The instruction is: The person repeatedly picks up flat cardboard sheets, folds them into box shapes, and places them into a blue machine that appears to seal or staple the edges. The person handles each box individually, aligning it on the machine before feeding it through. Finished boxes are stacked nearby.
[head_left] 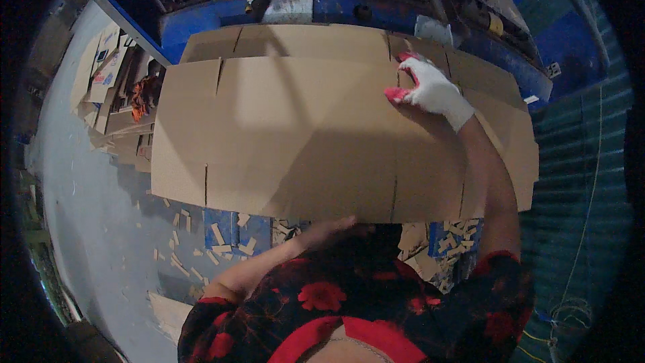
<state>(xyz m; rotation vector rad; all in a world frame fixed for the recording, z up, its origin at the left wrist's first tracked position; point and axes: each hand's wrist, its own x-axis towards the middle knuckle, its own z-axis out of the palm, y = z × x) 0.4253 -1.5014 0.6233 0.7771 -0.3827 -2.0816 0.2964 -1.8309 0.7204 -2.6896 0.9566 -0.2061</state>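
A wide brown cardboard sheet (302,128) with cut slots spreads across the middle, in front of me. Beneath its far side another cardboard sheet (309,35) sticks out, and more shows at the right end. My right hand (433,91) wears a white glove with red-pink fingertips. It is over the far right part of the cardboard, thumb and fingers apart, near a slot, with nothing seen between them. Close to my body, my left hand (329,230) is at the near edge of the top sheet. Its fingers are dim and partly hidden, so their grip is unclear.
A blue machine (336,8) with rollers and metal parts stands beyond the cardboard. Stacked cardboard pieces (107,94) and an orange bundle (143,97) are on the left. Cardboard scraps (181,262) litter the grey floor. A green corrugated wall (571,168) closes the right side.
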